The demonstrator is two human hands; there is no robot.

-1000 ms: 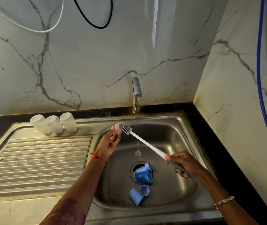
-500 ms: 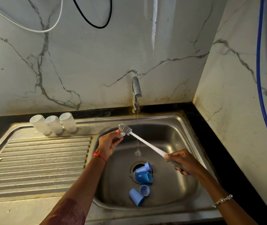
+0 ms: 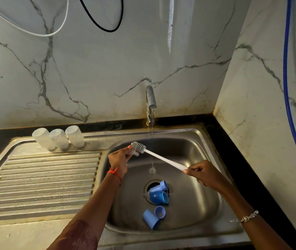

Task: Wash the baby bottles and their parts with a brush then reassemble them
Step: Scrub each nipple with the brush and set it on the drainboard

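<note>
Head view: the wide stainless-steel sink basin fills the lower middle, with its ribbed steel drainboard at nine o'clock and a strip of black table at its three o'clock edge. At twelve o'clock a chrome tap runs a thin stream of water into the basin.

The left hand is at ten o'clock over the basin. Its grip is narrow, fingers curled round a small translucent bottle teat. A red thread circles that wrist.

The right hand is at two o'clock, its grip closed round the lower end of a white-handled brush with a grey ribbed head. The brush head touches the teat from above, just left of the stream. A silver bracelet sits on the right wrist.

On the basin floor, a cluster of blue plastic bottle collars and caps lies over the drain, and two lighter blue caps lie touching at six o'clock.

Three frosted white bottle bodies stand upside down, side by side, on the back ledge of the drainboard at ten o'clock.
</note>
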